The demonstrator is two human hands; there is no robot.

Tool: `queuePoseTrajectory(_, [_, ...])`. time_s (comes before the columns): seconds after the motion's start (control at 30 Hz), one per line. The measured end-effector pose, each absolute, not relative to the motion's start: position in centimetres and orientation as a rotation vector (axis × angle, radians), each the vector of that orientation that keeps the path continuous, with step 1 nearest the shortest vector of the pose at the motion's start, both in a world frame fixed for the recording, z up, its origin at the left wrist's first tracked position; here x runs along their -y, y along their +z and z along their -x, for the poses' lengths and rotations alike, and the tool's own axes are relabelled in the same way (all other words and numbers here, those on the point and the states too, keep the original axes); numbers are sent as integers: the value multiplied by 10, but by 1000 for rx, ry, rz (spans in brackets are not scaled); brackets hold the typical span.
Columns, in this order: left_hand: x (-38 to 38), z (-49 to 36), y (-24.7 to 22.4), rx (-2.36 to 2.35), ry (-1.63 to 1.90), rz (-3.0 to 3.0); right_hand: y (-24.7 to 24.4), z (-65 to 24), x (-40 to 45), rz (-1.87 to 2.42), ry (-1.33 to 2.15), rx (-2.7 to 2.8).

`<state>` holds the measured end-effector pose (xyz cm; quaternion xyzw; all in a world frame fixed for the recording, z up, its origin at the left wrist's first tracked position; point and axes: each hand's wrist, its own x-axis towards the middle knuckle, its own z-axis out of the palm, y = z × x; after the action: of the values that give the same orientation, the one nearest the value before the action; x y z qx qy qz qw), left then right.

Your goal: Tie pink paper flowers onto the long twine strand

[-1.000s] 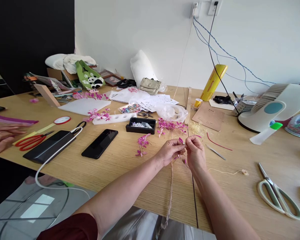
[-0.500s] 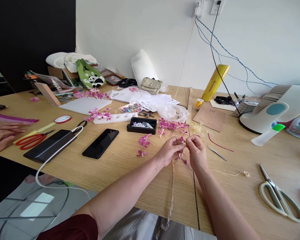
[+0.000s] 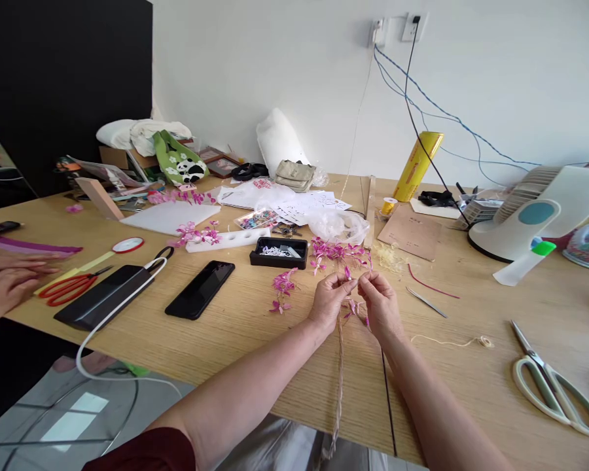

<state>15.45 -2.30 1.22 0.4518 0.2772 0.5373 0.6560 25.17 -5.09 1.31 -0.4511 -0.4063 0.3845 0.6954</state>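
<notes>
My left hand [image 3: 330, 301] is closed in a pinch on a sprig of pink flowers [image 3: 354, 307] above the table. A pink bud pokes up over its fingertips, and more petals hang below. A braided straw-coloured cord [image 3: 339, 386] drops from under that hand past the table's front edge. My right hand [image 3: 380, 302] is also pinched closed, its fingertips nearly meeting the left ones; what they grip is too small to tell. From beside the right wrist a thin cream thread [image 3: 446, 341] runs to a little coil. Loose pink flower sprigs [image 3: 283, 288] lie left of my hands.
White-handled scissors [image 3: 552, 386] and tweezers [image 3: 427, 302] lie to the right, near a white fan [image 3: 525, 222]. Behind my hands is a black tray [image 3: 279, 260] of small pieces. A phone [image 3: 200, 290], red-handled scissors [image 3: 69, 288] and another person's hands [image 3: 4, 288] are leftward.
The camera view has shifted slightly, so the table sits a little lower. Both hands remain pinched together at the flower sprig, with only small finger movements.
</notes>
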Motion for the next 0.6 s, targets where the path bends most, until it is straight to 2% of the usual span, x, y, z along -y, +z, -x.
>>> queuePoseTrajectory(0.13, [22,-155,10,-651,1240,-1040,12,-250,50,985,917,853])
queuePoseTrajectory(0.6, [27,-165,13,-661,1254,-1040,16,-246,49,934,793,663])
